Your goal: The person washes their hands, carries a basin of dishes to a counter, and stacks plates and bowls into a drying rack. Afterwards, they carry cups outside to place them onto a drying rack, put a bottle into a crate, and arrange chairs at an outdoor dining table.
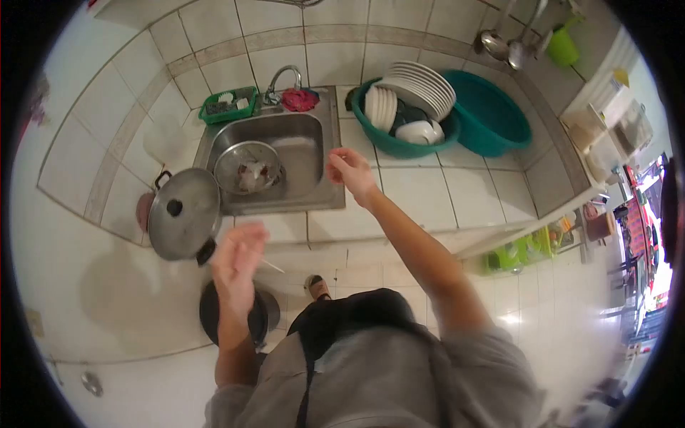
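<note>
Honestly can't read any text here. No labels, brands, numbers or signs are legible on anything, far as I see.

Left hand (239, 258) blurs; right hand (351, 172) curls loosely.

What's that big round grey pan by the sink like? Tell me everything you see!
The pan looks like dull grey metal. A black knob sits on what seems its closed lid, and two black handles stick out on opposite sides. It rests left of the sink, one handle close to the blurry left hand; I can't tell whether they touch.
</note>
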A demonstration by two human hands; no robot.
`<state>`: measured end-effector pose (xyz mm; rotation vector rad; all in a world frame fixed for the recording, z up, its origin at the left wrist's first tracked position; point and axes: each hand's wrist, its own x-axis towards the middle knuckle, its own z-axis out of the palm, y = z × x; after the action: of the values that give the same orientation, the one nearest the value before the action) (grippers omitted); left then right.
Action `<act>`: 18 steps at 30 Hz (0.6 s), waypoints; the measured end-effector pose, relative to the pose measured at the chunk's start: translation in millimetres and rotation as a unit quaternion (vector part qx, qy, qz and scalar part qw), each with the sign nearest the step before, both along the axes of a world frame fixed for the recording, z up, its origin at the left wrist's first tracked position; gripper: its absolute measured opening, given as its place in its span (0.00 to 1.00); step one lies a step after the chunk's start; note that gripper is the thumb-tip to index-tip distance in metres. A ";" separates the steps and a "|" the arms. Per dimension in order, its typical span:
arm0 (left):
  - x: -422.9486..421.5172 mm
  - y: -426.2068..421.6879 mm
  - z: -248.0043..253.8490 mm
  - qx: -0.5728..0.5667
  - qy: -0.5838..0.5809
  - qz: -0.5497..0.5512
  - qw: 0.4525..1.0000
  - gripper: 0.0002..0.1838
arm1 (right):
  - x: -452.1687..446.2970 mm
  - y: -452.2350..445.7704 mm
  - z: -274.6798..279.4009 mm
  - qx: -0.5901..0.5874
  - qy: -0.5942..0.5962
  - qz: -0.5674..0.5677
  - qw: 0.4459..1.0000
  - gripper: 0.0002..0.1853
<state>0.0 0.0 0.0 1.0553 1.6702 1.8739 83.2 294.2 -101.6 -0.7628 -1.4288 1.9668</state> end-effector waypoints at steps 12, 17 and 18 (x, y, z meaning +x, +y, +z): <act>-140.9 83.8 -25.6 -0.243 -0.072 0.036 0.967 0.10 | -310.8 193.3 -81.8 -0.163 0.017 -0.151 0.975 0.21; -157.9 117.3 -36.6 -0.197 -0.132 0.069 0.969 0.09 | -357.4 222.7 -74.1 -0.143 -0.064 -0.134 0.979 0.24; -159.6 130.0 -34.4 -0.203 -0.147 0.077 0.965 0.09 | -360.0 224.8 -64.6 -0.060 -0.152 -0.108 0.981 0.25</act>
<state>-159.6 130.0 -34.4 0.4695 1.8833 1.5805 -276.8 519.1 -166.2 -1.2632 -1.3358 1.8362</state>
